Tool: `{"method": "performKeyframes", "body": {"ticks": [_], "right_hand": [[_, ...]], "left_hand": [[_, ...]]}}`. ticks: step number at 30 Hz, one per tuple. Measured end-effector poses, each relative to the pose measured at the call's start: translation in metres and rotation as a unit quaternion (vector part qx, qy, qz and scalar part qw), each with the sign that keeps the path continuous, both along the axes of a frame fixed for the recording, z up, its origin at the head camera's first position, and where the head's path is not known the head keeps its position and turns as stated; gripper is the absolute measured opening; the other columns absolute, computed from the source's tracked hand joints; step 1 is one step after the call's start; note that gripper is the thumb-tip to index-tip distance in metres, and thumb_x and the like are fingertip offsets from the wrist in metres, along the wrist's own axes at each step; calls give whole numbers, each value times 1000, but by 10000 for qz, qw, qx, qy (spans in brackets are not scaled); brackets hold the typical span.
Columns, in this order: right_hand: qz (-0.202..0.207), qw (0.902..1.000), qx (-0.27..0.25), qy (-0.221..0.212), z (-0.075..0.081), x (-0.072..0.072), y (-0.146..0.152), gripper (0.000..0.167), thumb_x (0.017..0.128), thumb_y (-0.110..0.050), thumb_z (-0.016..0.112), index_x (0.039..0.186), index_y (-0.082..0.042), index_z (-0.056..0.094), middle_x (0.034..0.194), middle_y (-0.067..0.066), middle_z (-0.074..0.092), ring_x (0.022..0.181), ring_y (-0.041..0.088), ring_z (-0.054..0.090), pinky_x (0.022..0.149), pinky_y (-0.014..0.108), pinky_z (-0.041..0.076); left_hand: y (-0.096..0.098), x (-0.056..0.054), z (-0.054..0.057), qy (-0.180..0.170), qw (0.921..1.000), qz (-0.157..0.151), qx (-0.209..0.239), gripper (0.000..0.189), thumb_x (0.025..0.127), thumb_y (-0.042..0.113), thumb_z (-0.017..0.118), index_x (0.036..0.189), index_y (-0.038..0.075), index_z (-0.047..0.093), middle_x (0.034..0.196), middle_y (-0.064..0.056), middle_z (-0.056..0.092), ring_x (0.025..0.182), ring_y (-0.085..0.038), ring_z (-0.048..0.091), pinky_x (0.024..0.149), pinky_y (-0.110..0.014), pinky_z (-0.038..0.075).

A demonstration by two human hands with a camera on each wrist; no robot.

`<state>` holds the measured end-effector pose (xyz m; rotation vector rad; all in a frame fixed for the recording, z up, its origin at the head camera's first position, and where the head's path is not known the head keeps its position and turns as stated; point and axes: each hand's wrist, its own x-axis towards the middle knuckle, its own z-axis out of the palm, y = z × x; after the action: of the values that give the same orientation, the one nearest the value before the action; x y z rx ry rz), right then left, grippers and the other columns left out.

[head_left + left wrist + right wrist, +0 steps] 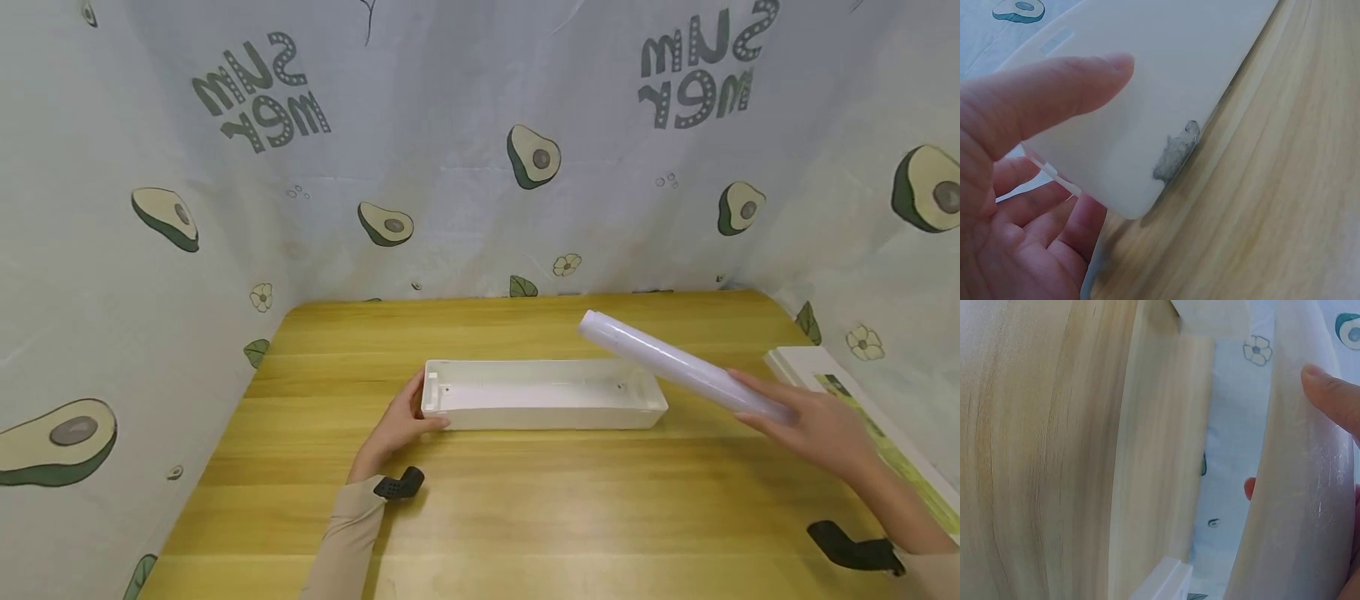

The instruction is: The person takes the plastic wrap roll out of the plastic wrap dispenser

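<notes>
A long white plastic box [540, 418], its top uncovered, lies lengthwise on the wooden table. My left hand [397, 423] grips its left end, thumb on the near wall and the other fingers behind the end. A grey smudge [1175, 153] marks the box's outer wall in the left wrist view. On the right, my right hand [821, 425] holds one end of a white roll of plastic film [686, 362]. The roll slants up to the left, its far end raised above the box's right part. In the right wrist view the thumb [1332, 397] presses along the glossy roll.
White flat boxes with a green and yellow print [892, 442] lie at the table's right edge. A curtain [465, 233] with avocado prints hangs around the back and sides of the wooden table [525, 517].
</notes>
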<state>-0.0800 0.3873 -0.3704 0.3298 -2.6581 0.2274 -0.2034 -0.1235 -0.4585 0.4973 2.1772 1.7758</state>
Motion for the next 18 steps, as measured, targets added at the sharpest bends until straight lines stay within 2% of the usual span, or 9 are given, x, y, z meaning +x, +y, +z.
{"method": "performKeyframes", "body": {"ticks": [6, 13, 18], "right_hand": [[-151, 9997, 181, 4, 0, -2, 3, 70, 72, -37, 78, 135, -37, 49, 83, 19, 69, 51, 2, 32, 45, 20, 22], [-243, 9997, 64, -14, -2, -1, 6, 69, 72, -37, 77, 135, -34, 50, 80, 16, 68, 52, 1, 31, 47, 20, 22], [-412, 9989, -11, -207, -2, 3, 9, 68, 74, -39, 76, 136, -36, 48, 83, 20, 68, 54, 4, 34, 47, 21, 23]], "left_hand": [[-1, -3, -3, 79, 9999, -80, 33, 99, 77, 5, 75, 152, 15, 11, 156, -10, 23, 132, -32, 41, 96, -35, 50], [-1, -3, -3, 113, 9999, 57, -101, 100, 76, 7, 76, 152, 17, 12, 156, -9, 24, 133, -32, 41, 98, -40, 49], [-1, -2, -2, 100, 9998, 81, -138, 100, 76, 8, 76, 152, 16, 12, 156, -9, 23, 134, -31, 39, 98, -40, 48]]}}
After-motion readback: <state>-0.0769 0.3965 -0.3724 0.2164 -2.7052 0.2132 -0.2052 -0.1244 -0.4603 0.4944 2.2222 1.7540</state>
